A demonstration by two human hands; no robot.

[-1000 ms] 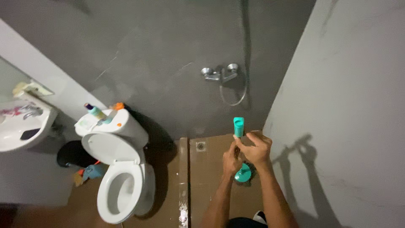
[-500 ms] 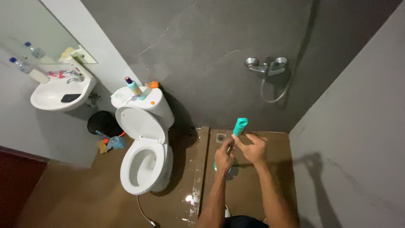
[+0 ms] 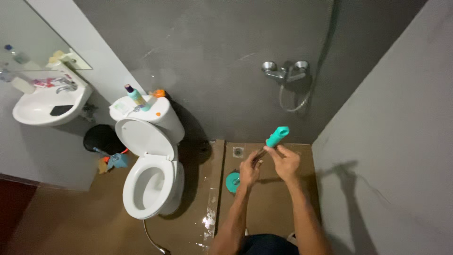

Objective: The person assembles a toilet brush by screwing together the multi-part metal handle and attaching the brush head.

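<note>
Both my hands hold a long-handled scrubbing brush with a teal grip (image 3: pixel 277 136). My right hand (image 3: pixel 284 162) grips the handle just below the teal end. My left hand (image 3: pixel 248 171) holds the dark shaft lower down. The round teal brush head (image 3: pixel 232 182) rests on the brown floor of the shower area. The brush leans, with its grip tilted up to the right toward the grey back wall.
A white toilet (image 3: pixel 151 174) with its lid up stands to the left, bottles on its tank. A white sink (image 3: pixel 45 105) hangs at far left. A shower mixer (image 3: pixel 285 71) is on the back wall, a floor drain (image 3: pixel 239 151) below it. The wet floor glistens by the step.
The view has swung right and back left, so the toilet and sink now sit further into frame. My hands stay on the brush, whose handle now leans more to the right.
</note>
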